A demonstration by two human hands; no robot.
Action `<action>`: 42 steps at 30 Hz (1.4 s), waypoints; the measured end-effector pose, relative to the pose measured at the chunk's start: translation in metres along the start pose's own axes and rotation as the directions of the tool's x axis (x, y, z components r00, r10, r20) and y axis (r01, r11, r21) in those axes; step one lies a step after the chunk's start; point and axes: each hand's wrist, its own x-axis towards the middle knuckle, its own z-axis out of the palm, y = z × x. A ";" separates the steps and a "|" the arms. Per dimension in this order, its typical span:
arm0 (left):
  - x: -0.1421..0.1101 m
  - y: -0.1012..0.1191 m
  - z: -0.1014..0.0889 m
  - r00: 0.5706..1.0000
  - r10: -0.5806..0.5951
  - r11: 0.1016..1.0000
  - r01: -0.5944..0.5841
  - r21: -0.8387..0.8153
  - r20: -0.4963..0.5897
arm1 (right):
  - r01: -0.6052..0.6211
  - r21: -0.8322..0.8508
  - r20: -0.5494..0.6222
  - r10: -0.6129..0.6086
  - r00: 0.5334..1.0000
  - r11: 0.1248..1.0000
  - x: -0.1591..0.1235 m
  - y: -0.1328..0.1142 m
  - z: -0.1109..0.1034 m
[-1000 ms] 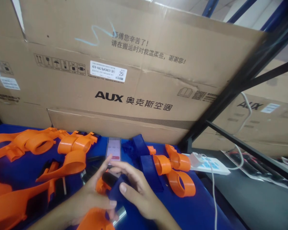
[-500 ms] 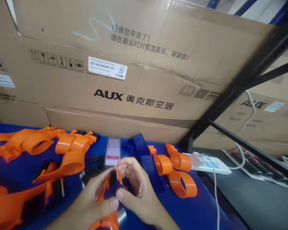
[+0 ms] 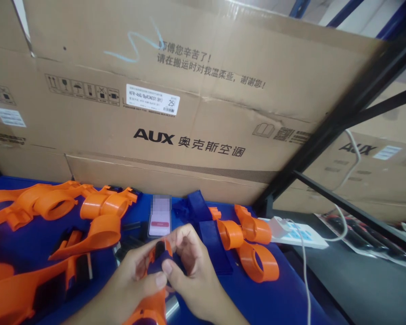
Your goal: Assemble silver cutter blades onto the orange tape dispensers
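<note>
Low in the middle of the view, an orange plastic piece [image 3: 152,303] is held between both hands. My left hand [image 3: 133,276] is closed around its left side, with the thumb on top. A dark blue strip [image 3: 158,262] lies over the orange piece, just below a black pad [image 3: 160,247] at its upper end. My right hand [image 3: 198,273] is closed at the right side, its thumb pressing on the blue strip and its fingers curled behind. Both thumb tips nearly meet on the strip. The underside of the orange piece is hidden by the hands.
A phone [image 3: 160,219] stands beyond the hands. Orange curled bands lie left [image 3: 103,234] and right [image 3: 259,262], near dark blue sheets [image 3: 216,248] on a blue cloth. A power strip [image 3: 301,234] with a white cable sits right. A large cardboard box [image 3: 196,117] walls the back.
My hands stay on the orange piece; the right thumb has shifted slightly up and left over the blue strip. The whole view has moved a little.
</note>
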 end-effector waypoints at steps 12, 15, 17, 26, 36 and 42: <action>0.006 -0.013 -0.020 0.926 -0.308 0.934 0.249 -0.257 -0.220 | -0.118 -0.862 -0.232 -0.177 0.956 0.494 0.012 -0.004 -0.054; 0.012 -0.009 -0.026 0.923 -0.338 0.887 0.246 -0.391 -0.186 | -0.298 -0.954 -0.300 -0.173 0.938 0.039 0.012 0.000 -0.080; 0.013 -0.006 -0.026 0.934 -0.322 0.874 0.231 -0.428 -0.154 | -0.306 -0.945 -0.293 -0.115 0.949 -0.119 0.011 0.006 -0.087; 0.007 -0.002 -0.016 0.974 -0.222 0.865 0.172 -0.472 -0.051 | -0.254 -0.942 -0.261 0.003 0.965 -0.220 0.011 0.018 -0.070; 0.001 0.007 -0.010 0.970 -0.238 0.867 0.187 -0.462 -0.054 | -0.359 -0.855 -0.428 -0.119 0.896 0.374 0.019 -0.003 -0.074; -0.002 0.001 -0.012 0.969 -0.237 0.848 0.245 -0.469 0.078 | -0.329 0.093 -0.246 0.342 0.907 0.940 0.016 -0.013 -0.058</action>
